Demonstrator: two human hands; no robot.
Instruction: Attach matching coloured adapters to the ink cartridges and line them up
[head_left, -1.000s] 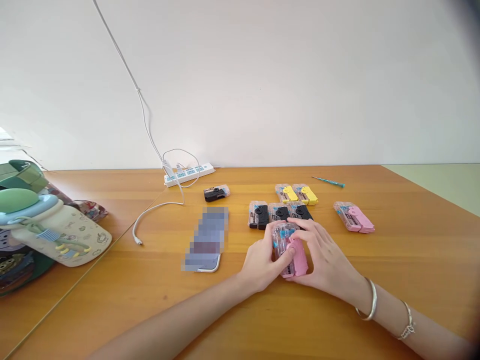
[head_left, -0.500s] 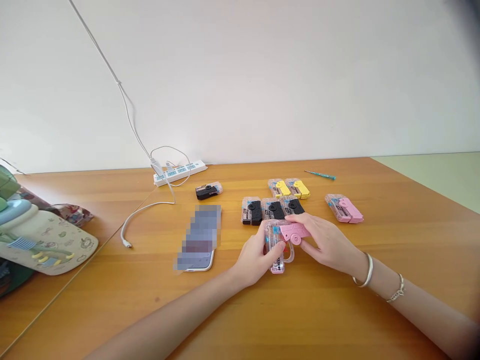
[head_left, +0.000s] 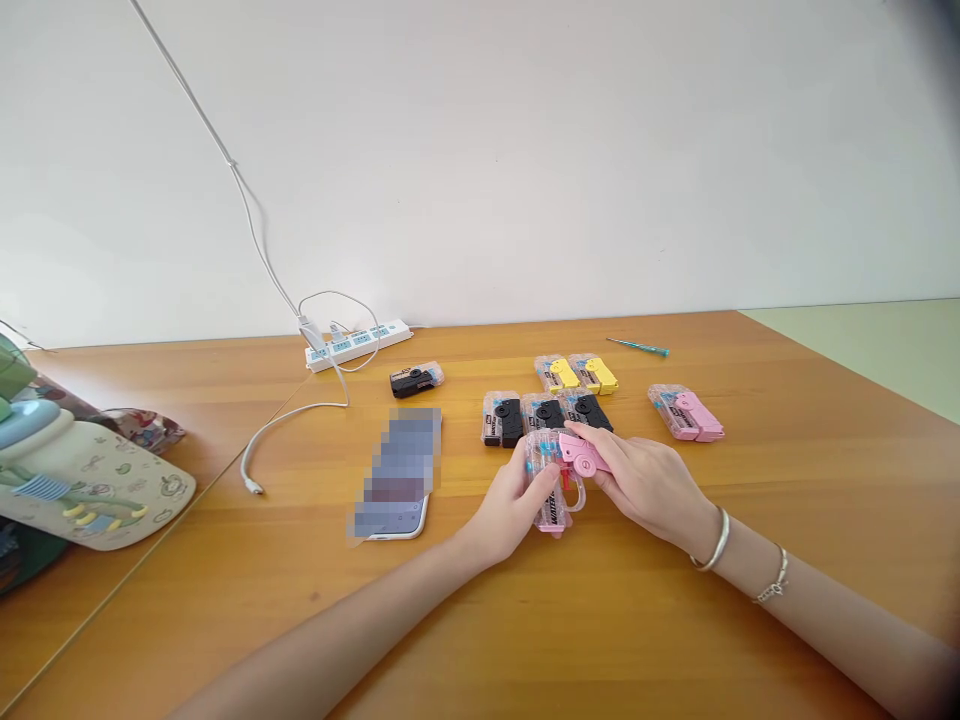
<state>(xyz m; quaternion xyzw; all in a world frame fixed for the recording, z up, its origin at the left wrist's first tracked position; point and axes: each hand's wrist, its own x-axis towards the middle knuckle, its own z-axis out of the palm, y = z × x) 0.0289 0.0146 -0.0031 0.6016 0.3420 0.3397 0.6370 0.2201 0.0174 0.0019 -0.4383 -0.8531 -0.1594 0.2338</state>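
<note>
A folding toy water gun with a clear body and "WATER" lettering is between my hands. My left hand grips the clear body, thumb laid across its front. The gun's pink handle swings out to the right, and my right hand is closed around its outer end. A red trigger shows beside the clear loop guard. Just beyond my hands lie folded black water guns in a row, the right one partly covered by my fingers. Two yellow water guns lie behind them.
A folded pink water gun lies to the right, with a screwdriver farther back. On the left are another black water gun, a phone, a power strip, a white cable and a patterned bottle.
The pink handle has turned so its outer end slants lower to the right, and more of the red trigger shows. My right hand has shifted slightly left with it.
</note>
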